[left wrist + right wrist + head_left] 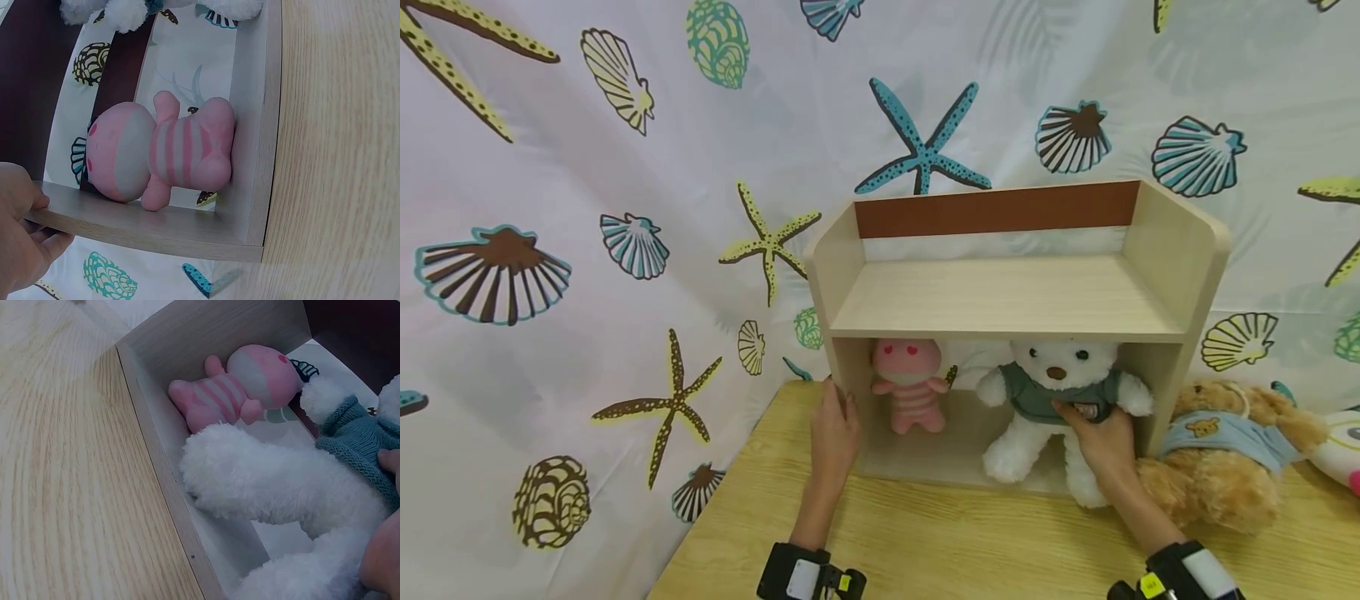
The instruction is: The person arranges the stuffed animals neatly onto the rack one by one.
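The right hand [1101, 446] holds the white bear [1033, 392] by its tummy. The thumb lies on the green sweater [359, 434], apart from the other fingers, which are partly hidden, so I cannot tell how far they bend. The bear is in the low part of the shelf [1007, 292]. Its long way runs up and down, with its head above those fingers and its legs below them, and its face looks out at the person. The left hand [833, 429] pinches the side board [156, 228], thumb inside and fingers outside, only the board between them. Just right of the left fingers, the pink doll [913, 392] is upright. Just right of the right hand, outside, is a fluffy brown bear [1217, 475] on the table [925, 533].
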A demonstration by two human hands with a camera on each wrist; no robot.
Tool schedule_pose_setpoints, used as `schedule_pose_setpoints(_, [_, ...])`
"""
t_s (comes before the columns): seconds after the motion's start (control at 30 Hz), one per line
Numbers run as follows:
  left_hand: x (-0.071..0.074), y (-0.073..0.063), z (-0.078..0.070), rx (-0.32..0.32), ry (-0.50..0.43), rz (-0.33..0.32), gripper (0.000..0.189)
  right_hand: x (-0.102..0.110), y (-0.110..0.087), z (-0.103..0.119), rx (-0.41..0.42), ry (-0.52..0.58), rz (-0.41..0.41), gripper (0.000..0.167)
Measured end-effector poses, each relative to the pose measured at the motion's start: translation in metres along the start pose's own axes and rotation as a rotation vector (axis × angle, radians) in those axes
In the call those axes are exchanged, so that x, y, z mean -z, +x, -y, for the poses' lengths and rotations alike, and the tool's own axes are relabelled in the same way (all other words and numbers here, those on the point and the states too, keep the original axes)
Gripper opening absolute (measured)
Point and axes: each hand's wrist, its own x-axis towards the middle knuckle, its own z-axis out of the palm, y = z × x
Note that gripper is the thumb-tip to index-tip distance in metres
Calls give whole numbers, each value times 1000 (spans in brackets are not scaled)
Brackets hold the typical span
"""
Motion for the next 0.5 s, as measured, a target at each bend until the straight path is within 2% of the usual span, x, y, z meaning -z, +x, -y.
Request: schedule_pose_setpoints(0.5, [1, 2, -2, -1, 8, -12, 17, -2, 14, 3, -9, 26, 14, 76])
